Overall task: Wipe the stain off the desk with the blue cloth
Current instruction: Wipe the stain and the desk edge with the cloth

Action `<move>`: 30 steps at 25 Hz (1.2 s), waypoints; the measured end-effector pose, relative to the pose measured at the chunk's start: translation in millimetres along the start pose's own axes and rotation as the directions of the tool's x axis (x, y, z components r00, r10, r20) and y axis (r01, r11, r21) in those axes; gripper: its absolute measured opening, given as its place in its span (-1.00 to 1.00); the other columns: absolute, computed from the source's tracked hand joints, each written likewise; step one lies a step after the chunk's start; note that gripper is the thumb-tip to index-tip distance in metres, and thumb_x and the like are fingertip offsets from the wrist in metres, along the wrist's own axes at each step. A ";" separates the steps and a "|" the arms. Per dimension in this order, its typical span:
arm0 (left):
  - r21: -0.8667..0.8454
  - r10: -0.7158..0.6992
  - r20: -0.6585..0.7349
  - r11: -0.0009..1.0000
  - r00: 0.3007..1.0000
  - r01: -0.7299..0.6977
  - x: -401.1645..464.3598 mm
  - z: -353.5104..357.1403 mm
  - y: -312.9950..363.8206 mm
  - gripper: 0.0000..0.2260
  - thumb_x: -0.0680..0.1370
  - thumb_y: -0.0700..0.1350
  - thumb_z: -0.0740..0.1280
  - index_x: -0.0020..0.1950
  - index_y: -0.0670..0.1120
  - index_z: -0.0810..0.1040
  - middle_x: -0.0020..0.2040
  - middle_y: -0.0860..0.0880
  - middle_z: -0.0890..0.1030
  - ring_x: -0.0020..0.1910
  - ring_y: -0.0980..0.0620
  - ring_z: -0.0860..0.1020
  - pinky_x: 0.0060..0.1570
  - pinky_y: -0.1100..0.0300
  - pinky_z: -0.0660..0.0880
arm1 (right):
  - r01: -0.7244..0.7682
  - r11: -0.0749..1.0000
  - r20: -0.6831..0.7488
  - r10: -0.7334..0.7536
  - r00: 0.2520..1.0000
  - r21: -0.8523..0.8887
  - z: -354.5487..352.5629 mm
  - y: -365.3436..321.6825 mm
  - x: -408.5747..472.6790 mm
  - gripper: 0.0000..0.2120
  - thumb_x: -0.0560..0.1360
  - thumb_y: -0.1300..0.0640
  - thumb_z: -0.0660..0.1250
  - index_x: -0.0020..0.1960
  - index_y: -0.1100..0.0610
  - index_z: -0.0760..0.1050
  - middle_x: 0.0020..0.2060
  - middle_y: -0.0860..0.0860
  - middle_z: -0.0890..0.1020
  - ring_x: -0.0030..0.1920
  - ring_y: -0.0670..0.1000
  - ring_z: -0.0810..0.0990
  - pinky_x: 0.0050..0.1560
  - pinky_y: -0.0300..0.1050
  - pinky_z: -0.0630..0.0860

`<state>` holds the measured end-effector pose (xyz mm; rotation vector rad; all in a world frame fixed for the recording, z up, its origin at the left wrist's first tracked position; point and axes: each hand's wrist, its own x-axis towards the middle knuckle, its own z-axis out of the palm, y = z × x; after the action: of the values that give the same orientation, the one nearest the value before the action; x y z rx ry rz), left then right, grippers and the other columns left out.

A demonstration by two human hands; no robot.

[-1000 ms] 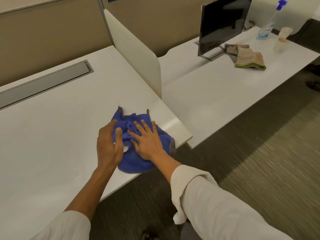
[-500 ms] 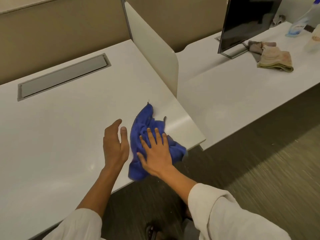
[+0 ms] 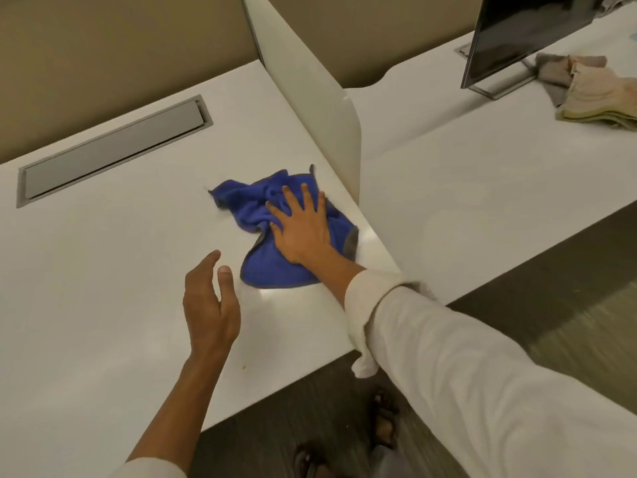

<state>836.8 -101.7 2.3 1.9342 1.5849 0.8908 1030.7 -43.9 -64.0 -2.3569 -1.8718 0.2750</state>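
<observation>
A crumpled blue cloth [image 3: 262, 215] lies on the white desk [image 3: 103, 288] near its right corner, beside the divider panel. My right hand [image 3: 303, 229] lies flat on the cloth with fingers spread, pressing it onto the desk. Left of the cloth and nearer to me, my left hand [image 3: 210, 305] hovers over the desk, fingers loosely apart, holding nothing and not touching the cloth. A tiny brownish speck [image 3: 244, 367] shows on the desk near the front edge, by my left wrist.
A white divider panel [image 3: 310, 98] stands at the desk's right edge. A grey cable hatch [image 3: 113, 150] is set into the desk at the back left. The neighbouring desk [image 3: 465, 188] holds a monitor [image 3: 524, 29] and folded beige cloths [image 3: 596, 94].
My left hand has come off the cloth and drawn back toward me. My right hand has pushed the cloth away from the front edge, further onto the desk.
</observation>
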 end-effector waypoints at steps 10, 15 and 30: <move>-0.006 -0.054 -0.048 0.999 0.997 0.054 -10.6 -38.3 -10.6 -0.58 0.64 0.05 0.04 0.39 -0.09 0.45 0.34 -0.12 0.49 0.32 -0.08 0.45 0.32 -0.03 0.39 | 0.013 1.000 -0.145 -0.009 0.989 0.026 2.1 51.3 -46.1 -0.44 0.61 -0.17 -0.06 0.56 -0.01 0.21 0.56 0.10 0.23 0.55 0.24 0.16 0.51 0.27 0.09; 0.080 0.040 0.082 0.996 0.996 -0.047 -1.5 -47.6 -39.6 -0.61 0.65 0.00 0.06 0.41 -0.12 0.41 0.38 -0.11 0.47 0.36 -0.06 0.42 0.32 0.20 0.27 | 0.151 0.988 -0.090 -0.150 0.985 0.012 26.5 -38.8 -80.4 -0.48 0.61 -0.16 0.03 0.54 -0.04 0.25 0.56 0.10 0.22 0.55 0.26 0.14 0.50 0.28 0.11; 0.005 0.096 0.232 0.995 0.968 -0.100 -97.3 -145.6 -110.0 -0.54 0.62 0.09 0.05 0.43 -0.11 0.39 0.41 -0.11 0.45 0.39 -0.10 0.40 0.35 0.13 0.25 | 0.220 0.846 -0.042 -0.229 0.973 0.486 44.3 -136.5 -299.2 -0.70 0.59 0.05 0.23 0.29 -0.12 0.53 0.26 -0.02 0.62 0.30 0.02 0.54 0.30 0.04 0.45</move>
<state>644.9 -178.7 3.4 2.0593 1.3757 0.6621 825.7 -304.9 -59.0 -1.7888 -1.7956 0.6584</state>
